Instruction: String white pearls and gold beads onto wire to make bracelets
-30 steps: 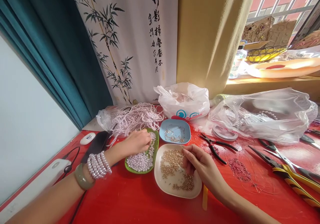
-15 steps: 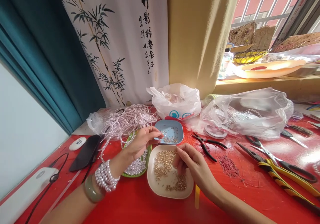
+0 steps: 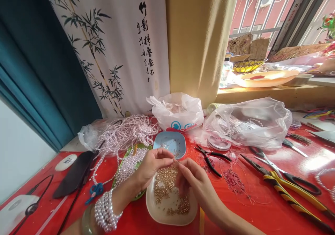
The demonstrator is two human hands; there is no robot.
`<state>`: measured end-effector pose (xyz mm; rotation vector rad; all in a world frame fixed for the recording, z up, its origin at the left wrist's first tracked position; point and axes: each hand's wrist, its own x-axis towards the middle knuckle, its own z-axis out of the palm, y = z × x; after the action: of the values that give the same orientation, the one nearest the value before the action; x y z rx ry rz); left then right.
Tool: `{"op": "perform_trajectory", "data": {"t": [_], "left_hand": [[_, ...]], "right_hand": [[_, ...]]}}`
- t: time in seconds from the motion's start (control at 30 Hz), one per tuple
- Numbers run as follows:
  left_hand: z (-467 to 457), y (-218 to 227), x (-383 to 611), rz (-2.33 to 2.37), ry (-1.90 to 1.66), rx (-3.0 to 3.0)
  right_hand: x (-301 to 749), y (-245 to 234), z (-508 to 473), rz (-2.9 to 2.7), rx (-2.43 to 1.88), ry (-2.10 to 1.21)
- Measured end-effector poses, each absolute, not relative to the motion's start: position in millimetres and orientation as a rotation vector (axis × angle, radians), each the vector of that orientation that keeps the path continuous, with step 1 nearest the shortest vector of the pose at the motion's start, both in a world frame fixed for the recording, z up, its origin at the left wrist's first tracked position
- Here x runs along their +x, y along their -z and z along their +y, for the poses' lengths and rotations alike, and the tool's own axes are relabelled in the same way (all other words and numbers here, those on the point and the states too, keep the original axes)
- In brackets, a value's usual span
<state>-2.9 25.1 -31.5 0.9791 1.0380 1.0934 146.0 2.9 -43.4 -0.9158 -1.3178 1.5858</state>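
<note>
My left hand [image 3: 155, 167] and my right hand [image 3: 195, 177] meet fingertip to fingertip over the far rim of a cream dish [image 3: 171, 219]. Both are closed in a pinch, and whatever sits between the fingers is too small to make out. Gold beads [image 3: 166, 181] lie scattered in that dish. Just beyond the hands is a blue dish [image 3: 170, 137] with small metal bits. Beside my left wrist, a green tray [image 3: 150, 147] holds loose pearl beads [image 3: 128, 167], partly hidden by my forearm. Pearl bracelets [image 3: 106, 210] and a bangle [image 3: 86, 221] circle my left wrist.
Pearl strands [image 3: 125, 133] are heaped at the back left, near a phone [image 3: 70, 175]. Small blue scissors [image 3: 95, 191] lie by my left wrist. To the right are black-handled pliers [image 3: 211, 158], yellow-handled pliers [image 3: 282, 189], scissors [image 3: 295, 177] and plastic bags [image 3: 178, 112].
My left hand has moved from beside the blue dish to meet my right hand, their fingertips now together. The view has shifted, bringing the small blue scissors into sight.
</note>
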Motion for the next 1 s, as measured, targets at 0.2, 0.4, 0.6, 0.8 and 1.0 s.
{"op": "perform_trajectory", "data": {"t": [0.2, 0.4, 0.6, 0.8, 1.0], "left_hand": [[22.1, 32.7, -1.7, 1.076, -1.065, 1.021], [20.2, 32.1, -1.7, 1.062, -1.080, 1.018], [21.1, 34.2, -4.6, 1.121, -1.081, 1.172], [19.7, 28.8, -3.4, 1.150, -1.096, 1.238], [19.1, 28.2, -3.0, 1.153, -1.089, 1.261]], "right_hand": [[145.8, 45.3, 3.4, -1.311, -0.921, -1.619], [146.2, 45.0, 3.1, -1.337, -0.947, -1.603], [147.1, 43.7, 2.3, -1.347, -0.957, -1.595], [147.0, 44.2, 3.6, -1.343, -0.970, -1.600], [147.5, 44.9, 2.7, -1.353, -0.951, -1.583]]}}
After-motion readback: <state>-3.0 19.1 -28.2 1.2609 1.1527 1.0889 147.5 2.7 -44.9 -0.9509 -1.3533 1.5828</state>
